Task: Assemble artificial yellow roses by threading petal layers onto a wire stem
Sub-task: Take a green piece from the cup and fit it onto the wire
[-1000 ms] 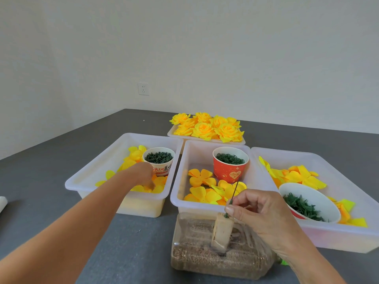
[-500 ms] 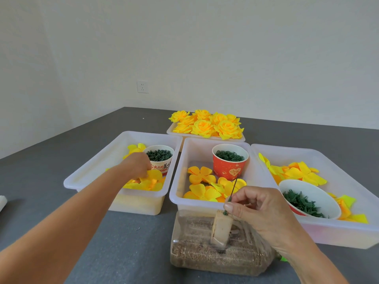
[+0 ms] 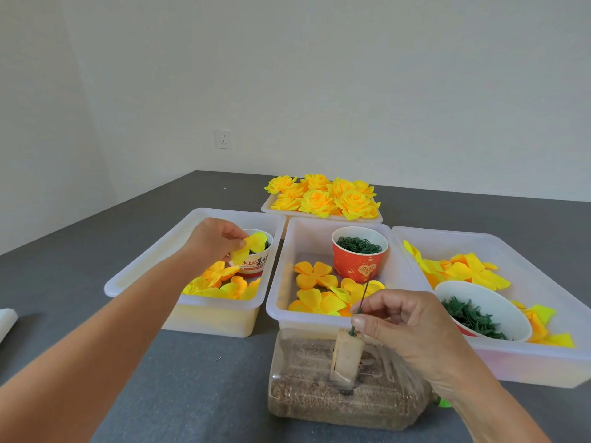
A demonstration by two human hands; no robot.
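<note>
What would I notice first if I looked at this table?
Probably the pile of finished yellow roses in the tray at the back, bright against the gray table. Next, the left hand holding a yellow petal piece above the left bin. At the front, the right hand pinches a thin green wire stem standing in a block on a clear box.

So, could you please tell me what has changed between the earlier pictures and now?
The left hand, which was reaching down among the petals in the left tray, has lifted up and back, now pinching a yellow petal layer in front of the white paper cup. The right hand still holds the green wire stem upright over the foam block; trays and finished roses are unmoved.
</note>
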